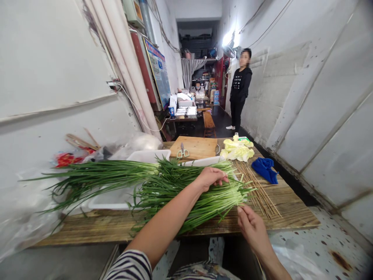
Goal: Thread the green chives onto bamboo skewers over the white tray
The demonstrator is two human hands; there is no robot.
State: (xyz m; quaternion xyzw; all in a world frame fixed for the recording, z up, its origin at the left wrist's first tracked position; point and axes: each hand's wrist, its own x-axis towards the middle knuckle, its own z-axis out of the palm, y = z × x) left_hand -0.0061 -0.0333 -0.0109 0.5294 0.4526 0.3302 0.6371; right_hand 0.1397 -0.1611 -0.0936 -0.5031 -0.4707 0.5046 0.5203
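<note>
A thick pile of green garlic chives (186, 190) lies across white trays, its pale stem ends pointing right. Over the pile, my left hand (212, 177) is closed in a pinch on chives near their stems. Below the cut ends, my right hand (253, 224) is closed, thumb against fingers. A thin stick, seemingly a bamboo skewer (258, 263), shows under its palm; the grip itself is mostly hidden. Loose bamboo skewers (262, 197) are spread on the wooden table (297, 208) just right of the stems.
Behind the chives sit a cutting board (201, 147), green-handled scissors (182, 151) and lettuce leaves (238, 151). A blue cloth (265, 169) lies at right. White trays (150, 155) and plastic bags (26, 206) fill the left. A person (240, 89) stands by the right wall.
</note>
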